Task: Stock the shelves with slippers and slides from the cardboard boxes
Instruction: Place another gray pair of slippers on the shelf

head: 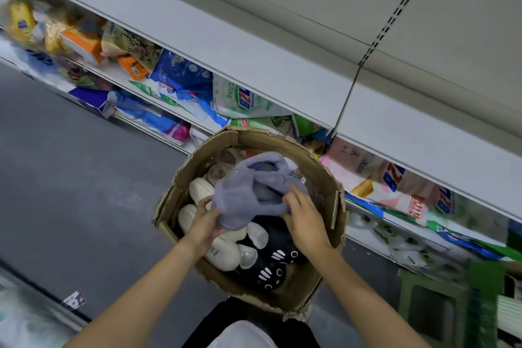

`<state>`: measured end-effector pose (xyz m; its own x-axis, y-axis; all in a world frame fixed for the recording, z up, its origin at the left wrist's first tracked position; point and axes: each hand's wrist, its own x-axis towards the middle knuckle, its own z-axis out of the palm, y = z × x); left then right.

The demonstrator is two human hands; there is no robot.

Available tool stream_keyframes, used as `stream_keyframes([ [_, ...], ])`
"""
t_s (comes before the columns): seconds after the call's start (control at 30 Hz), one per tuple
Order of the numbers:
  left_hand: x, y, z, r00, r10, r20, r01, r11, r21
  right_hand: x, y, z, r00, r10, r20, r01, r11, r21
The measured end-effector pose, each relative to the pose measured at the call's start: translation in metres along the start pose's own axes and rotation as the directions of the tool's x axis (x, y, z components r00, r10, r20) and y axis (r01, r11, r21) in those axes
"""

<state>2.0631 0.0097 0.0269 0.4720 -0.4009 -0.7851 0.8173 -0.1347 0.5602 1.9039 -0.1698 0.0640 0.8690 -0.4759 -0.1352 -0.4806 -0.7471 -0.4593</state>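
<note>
Slippers (248,192), a fuzzy purple-gray pair, sit between the person's two hands, just above the open cardboard box (324,178). The left hand (204,223) holds the near left edge of the pair, with its fingers curled under the soft fabric. The right hand (303,220) pinches the right side of the pair, with its fingers bent onto the fluff. The hands are close to each other, and only the slippers are between them. Under the hands, inside the box, lie cream slippers (223,251) on the left and black slippers with white cat faces (271,268) below the right hand. The torn box rim wraps around both hands. Past the fingertips runs a gray shelf (254,54), and bright bags of washing powder (240,99) lie below it. Left of the left arm is the dark gray floor (70,178). Right of the right arm stands a green stool (440,291).
</note>
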Motion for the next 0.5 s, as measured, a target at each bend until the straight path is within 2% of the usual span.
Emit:
stream_keyframes([
  [0.1,-0.002,-0.008,-0.004,0.993,0.071,-0.091,-0.071,0.997,0.004,-0.004,-0.006,-0.007,0.971,0.203,-0.125,-0.183,0.97,0.159],
  [0.17,-0.005,-0.013,-0.004,0.983,0.147,-0.11,-0.145,0.989,0.027,-0.003,-0.007,-0.006,0.939,0.312,-0.146,-0.275,0.934,0.229],
  [0.23,-0.01,-0.018,-0.007,0.975,0.198,-0.1,-0.19,0.978,0.084,0.0,-0.006,0.004,0.907,0.412,-0.083,-0.374,0.882,0.287],
  [0.3,-0.013,-0.022,-0.009,0.984,0.173,-0.031,-0.169,0.98,0.109,0.005,-0.004,0.02,0.868,0.493,0.064,-0.478,0.793,0.378],
  [0.37,-0.013,-0.025,-0.011,0.989,0.149,0.023,-0.151,0.979,0.137,0.007,-0.005,0.038,0.859,0.479,0.183,-0.508,0.744,0.434],
  [0.43,-0.011,-0.025,-0.014,0.992,0.122,0.027,-0.125,0.978,0.168,0.009,-0.004,0.05,0.871,0.452,0.193,-0.484,0.725,0.49],
  [0.5,-0.009,-0.022,-0.018,0.996,0.087,0.017,-0.089,0.972,0.218,0.01,-0.002,0.057,0.84,0.51,0.185,-0.51,0.626,0.59],
])
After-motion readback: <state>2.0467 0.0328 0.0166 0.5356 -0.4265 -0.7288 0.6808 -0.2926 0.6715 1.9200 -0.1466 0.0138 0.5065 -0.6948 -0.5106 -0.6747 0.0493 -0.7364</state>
